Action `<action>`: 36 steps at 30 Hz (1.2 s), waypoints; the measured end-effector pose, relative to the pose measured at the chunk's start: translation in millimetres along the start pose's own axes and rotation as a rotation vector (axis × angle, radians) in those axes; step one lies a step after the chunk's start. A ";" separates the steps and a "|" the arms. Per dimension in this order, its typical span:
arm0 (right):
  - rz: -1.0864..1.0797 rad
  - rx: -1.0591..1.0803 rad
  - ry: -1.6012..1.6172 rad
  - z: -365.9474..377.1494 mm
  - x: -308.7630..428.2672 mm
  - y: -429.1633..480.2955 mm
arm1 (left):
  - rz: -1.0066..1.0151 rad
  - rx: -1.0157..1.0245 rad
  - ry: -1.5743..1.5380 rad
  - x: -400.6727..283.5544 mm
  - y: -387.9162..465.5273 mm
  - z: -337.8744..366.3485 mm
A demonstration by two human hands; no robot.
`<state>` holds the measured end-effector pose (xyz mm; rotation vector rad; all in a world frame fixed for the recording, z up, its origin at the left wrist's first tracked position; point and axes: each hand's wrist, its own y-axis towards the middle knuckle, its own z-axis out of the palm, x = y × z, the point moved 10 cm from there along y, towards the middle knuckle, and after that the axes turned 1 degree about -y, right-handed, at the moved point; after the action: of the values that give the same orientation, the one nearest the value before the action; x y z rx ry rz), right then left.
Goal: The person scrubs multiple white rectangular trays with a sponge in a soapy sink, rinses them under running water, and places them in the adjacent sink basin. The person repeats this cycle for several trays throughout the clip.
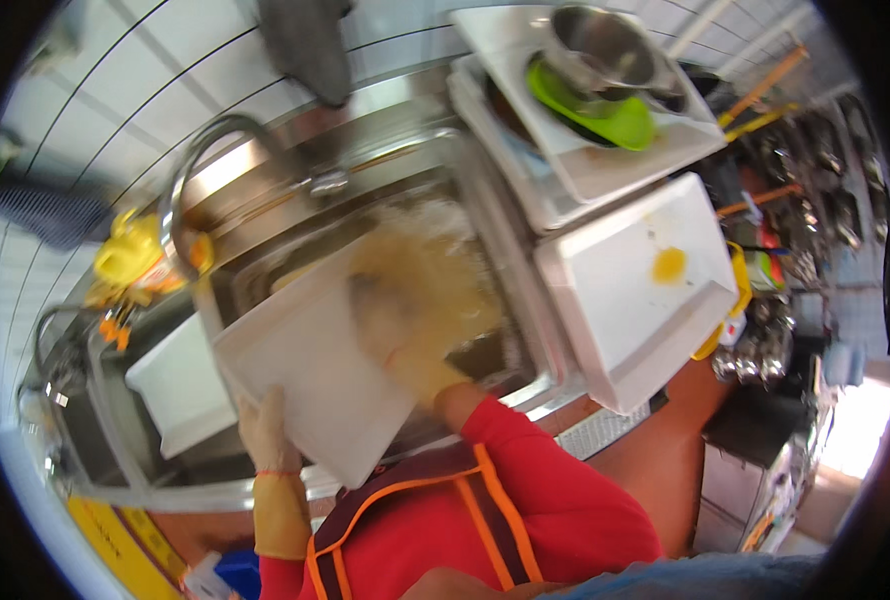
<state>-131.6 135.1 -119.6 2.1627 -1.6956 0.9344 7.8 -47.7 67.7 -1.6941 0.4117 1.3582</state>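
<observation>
My left hand (266,431), in a pale rubber glove, grips the near left edge of a white rectangular tray (325,360). The tray is tilted over the sink basin (542,352). My right hand (394,341), also gloved, is at the tray's right side and blurred by motion. In its fingers is what looks like a greyish scrubbing pad (370,292), too smeared to make out exactly. Cloudy, foamy water (445,262) lies in the basin behind the tray. A curved metal faucet (182,176) arches at the back left.
To the right, a stained white tray (617,262) rests beside stacked trays (610,176) bearing a metal pot (602,49) and a green dish (632,131). Another white tray (182,382) sits in the left basin (107,420). A yellow jug (126,251) stands behind it. Utensils (812,165) hang far right.
</observation>
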 end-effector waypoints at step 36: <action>-0.761 -0.004 0.400 -29.6 156.0 -142.7 | 0.129 -0.067 -0.036 19.5 63.4 -31.1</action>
<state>11.0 72.0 26.2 2.1453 -0.6039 1.0120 -12.6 -101.7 22.6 -1.7199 0.4665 1.5086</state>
